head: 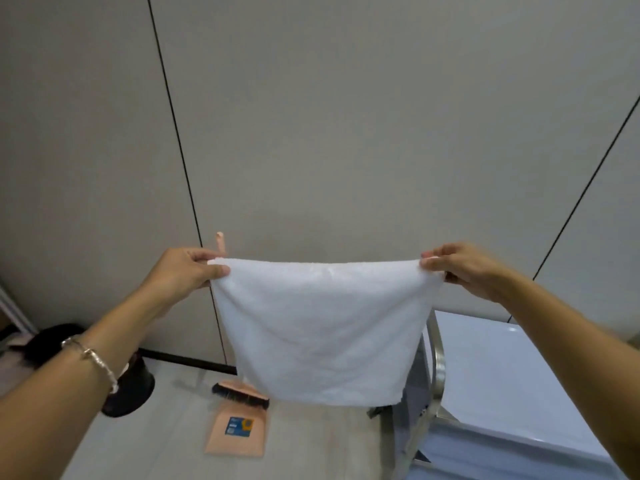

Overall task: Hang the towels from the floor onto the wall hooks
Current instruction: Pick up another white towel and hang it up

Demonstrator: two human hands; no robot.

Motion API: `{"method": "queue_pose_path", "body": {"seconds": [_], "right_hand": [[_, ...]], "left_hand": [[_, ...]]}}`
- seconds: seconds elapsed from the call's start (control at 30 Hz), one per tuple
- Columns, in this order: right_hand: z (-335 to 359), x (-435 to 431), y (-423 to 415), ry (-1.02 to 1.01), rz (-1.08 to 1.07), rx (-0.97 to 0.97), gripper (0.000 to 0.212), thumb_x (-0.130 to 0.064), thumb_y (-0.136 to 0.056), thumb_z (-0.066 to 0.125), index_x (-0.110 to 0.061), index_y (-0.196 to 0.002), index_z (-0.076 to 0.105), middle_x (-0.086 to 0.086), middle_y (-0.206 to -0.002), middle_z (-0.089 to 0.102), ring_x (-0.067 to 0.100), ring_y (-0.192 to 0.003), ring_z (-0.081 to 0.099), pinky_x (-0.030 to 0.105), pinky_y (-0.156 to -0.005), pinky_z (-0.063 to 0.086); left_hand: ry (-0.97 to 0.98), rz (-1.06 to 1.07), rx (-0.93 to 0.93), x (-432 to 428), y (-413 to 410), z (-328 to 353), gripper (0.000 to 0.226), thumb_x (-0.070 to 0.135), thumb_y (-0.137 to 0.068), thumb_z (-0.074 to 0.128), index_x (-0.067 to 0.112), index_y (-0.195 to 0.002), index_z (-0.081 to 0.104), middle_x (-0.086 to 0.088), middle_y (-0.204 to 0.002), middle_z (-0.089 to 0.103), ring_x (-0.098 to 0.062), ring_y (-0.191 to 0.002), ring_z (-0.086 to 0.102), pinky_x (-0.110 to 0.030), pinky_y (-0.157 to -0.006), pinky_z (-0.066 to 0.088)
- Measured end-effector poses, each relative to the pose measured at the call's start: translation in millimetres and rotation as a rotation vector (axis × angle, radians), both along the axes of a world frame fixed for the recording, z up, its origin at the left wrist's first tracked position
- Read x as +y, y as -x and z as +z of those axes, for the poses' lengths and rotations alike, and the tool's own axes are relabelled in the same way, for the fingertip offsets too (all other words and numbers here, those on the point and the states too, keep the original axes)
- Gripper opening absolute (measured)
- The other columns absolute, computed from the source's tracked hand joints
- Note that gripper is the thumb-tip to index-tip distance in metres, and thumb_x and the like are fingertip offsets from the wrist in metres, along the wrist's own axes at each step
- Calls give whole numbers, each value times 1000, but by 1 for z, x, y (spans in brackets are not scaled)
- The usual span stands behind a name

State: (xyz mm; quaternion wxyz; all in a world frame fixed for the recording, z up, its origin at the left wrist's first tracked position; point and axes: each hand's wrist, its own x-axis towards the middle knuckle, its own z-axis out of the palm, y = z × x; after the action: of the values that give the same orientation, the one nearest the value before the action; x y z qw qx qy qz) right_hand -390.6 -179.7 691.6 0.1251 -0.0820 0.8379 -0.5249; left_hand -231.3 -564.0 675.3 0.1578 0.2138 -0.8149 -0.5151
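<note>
While hands (183, 271) (464, 271) pinch its corners, white towel (322, 323), perhaps doubled

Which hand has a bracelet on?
The left hand: its wrist wears a silver bracelet. The right hand has a bare wrist. Both pinch the white towel.

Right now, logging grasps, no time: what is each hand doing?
Left hand: pinches the white towel at its upper left corner.
Right hand: pinches the towel's upper right corner.
</note>
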Motion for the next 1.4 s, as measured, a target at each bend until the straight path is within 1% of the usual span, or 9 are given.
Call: {"method": "queue_pose_path", "body": {"seconds": [0.1, 0.2, 0.37, 0.57, 0.8, 0.93, 1.07, 1.27, 1.4], "right_hand": [[-4, -36, -3, -279, 124, 128, 30, -8, -80, 73, -4, -109, 63, 9, -100, 61, 19, -85, 58, 28, -84, 46], [-8, -70, 2, -461, 159, 295, 21, -14, -83, 71, -4, -101, 67, 12, -91, 63, 17, -74, 55, 26, -67, 43], [-20, -120, 32, -323, 236, 428, 7, -14, -85, 66, -11, -82, 63, 5, -76, 58, 22, -75, 54, 29, -66, 39], [-30, -182, 69, -99, 413, 403, 7, -11, -91, 58, -9, -85, 56, 1, -75, 54, 12, -64, 46, 27, -58, 36], [-17, -240, 129, -63, 626, 355, 24, -1, -92, 51, -20, -87, 65, -8, -78, 63, 4, -69, 55, 16, -62, 44], [-18, -285, 151, -122, 619, 475, 27, 3, -84, 51, -19, -77, 65, -1, -82, 67, 15, -75, 59, 26, -69, 46], [-25, -335, 149, -194, 756, 513, 35, 8, -75, 45, -23, -61, 54, -4, -64, 56, 16, -64, 50, 24, -56, 41], [-35, -408, 124, -262, 963, 577, 33, 8, -76, 38, -16, -68, 60, 9, -78, 65, 25, -75, 58, 25, -60, 42], [-39, -453, 92, -244, 1041, 628, 21, -10, -79, 36, -13, -62, 50, 3, -62, 51, 24, -65, 49, 26, -53, 35]], "left_hand": [[220, 43, -156, -25, -13, -5, 41, 12, -76, 77, 8, -115, 64, -4, -96, 65, -18, -83, 61, -29, -83, 44], [377, 112, -239, -42, -24, -14, 25, 19, -81, 72, 8, -104, 68, -7, -90, 66, -24, -83, 59, -29, -72, 43], [565, 204, -231, -69, -47, -14, 22, 20, -91, 59, 1, -82, 63, -14, -80, 56, -27, -72, 51, -31, -58, 33], [353, 318, -65, -108, -48, -6, 18, 25, -97, 48, 19, -82, 55, -7, -84, 58, -26, -80, 54, -38, -71, 41], [374, 427, 45, -124, -15, 6, 19, 17, -98, 43, 19, -94, 62, -2, -91, 61, -20, -83, 55, -34, -70, 45], [391, 499, -35, -131, -15, 3, 23, 12, -96, 43, 24, -85, 60, -4, -78, 59, -23, -68, 52, -34, -62, 43], [461, 589, -170, -129, -27, -3, 20, 5, -89, 47, 19, -80, 58, 2, -74, 58, -14, -65, 50, -28, -56, 38], [430, 679, -405, -139, -71, -9, 19, 3, -85, 46, 16, -71, 49, -3, -68, 52, -16, -61, 43, -29, -53, 32], [391, 703, -527, -159, -112, -18, 13, 2, -79, 46, 11, -71, 50, -6, -69, 55, -20, -63, 46, -32, -56, 34]]}}
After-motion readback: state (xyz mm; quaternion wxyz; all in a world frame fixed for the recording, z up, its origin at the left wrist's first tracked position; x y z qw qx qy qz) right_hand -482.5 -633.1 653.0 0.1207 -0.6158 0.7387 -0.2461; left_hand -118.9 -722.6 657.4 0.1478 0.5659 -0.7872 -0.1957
